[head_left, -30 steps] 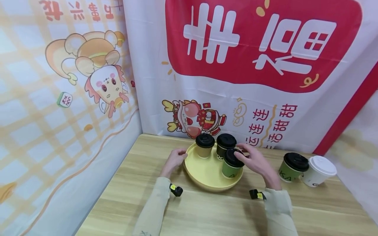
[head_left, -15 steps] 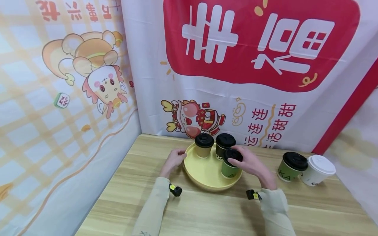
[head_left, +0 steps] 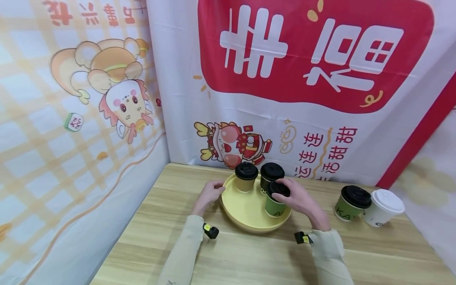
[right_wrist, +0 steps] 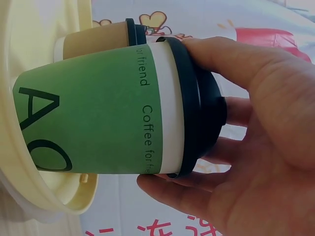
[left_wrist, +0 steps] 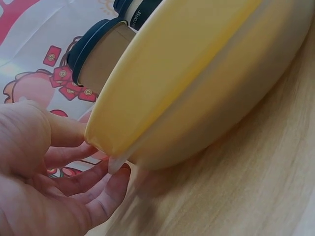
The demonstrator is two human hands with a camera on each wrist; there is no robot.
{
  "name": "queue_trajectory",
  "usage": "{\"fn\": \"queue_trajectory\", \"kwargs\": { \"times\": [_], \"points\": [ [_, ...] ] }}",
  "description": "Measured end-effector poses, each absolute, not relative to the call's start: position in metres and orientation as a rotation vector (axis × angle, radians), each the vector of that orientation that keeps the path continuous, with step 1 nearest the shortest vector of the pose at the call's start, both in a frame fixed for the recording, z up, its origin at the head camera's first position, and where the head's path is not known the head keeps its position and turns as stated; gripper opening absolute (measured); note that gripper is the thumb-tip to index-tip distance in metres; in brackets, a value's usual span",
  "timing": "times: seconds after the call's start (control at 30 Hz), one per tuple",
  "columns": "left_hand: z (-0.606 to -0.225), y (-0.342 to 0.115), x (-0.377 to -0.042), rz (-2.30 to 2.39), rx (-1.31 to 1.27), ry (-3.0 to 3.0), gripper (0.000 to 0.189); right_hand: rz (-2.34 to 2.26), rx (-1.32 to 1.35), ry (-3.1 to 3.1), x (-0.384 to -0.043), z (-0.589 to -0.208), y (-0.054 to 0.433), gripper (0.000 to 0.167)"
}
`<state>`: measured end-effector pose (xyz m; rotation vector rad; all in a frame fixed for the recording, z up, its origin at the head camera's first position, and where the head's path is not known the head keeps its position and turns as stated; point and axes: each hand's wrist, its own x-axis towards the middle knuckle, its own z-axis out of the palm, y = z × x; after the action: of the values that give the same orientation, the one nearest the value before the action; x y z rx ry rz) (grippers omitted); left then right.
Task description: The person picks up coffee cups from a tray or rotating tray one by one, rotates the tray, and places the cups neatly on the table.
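The round yellow plastic tray [head_left: 244, 211] looks smooth; at its four o'clock, the tapered green paper cup [right_wrist: 103, 113] looks matt, its round black plastic lid [right_wrist: 199, 113] faintly glossy.

Tray [head_left: 246, 209]: on the table [head_left: 256, 261], before the cloth [head_left: 178, 118]
Left cup [head_left: 245, 182]: in the tray, back left
Far cup [head_left: 272, 171]: in the tray, back right
Near cup [head_left: 274, 208]: in the tray, right side
Inner cup [head_left: 350, 202]: well right of the tray
Outer cup [head_left: 382, 208]: right of the tray, past the inner cup
Left hand [head_left: 209, 193]: at the tray's left rim
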<state>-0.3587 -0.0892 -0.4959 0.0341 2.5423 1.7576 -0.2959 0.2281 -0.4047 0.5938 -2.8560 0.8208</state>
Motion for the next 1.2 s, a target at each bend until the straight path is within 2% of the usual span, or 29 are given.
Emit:
{"fn": "queue_trajectory", "kwargs": {
  "times": [0.6,0.87,1.2],
  "points": [
    [-0.494,-0.088,-0.357,1.731,0.012,2.541,0.036,0.863,0.633,-2.822,-0.297,-0.401,0.231,0.051],
    [-0.493,-0.089,-0.356,1.734,0.008,2.533,0.035,0.893,0.638,-2.769,-0.294,-0.395,0.244,0.049],
    [-0.494,-0.089,-0.356,1.752,-0.014,2.517,0.037,0.921,0.546,-2.811,-0.29,-0.383,0.266,0.053]
  ]
}}
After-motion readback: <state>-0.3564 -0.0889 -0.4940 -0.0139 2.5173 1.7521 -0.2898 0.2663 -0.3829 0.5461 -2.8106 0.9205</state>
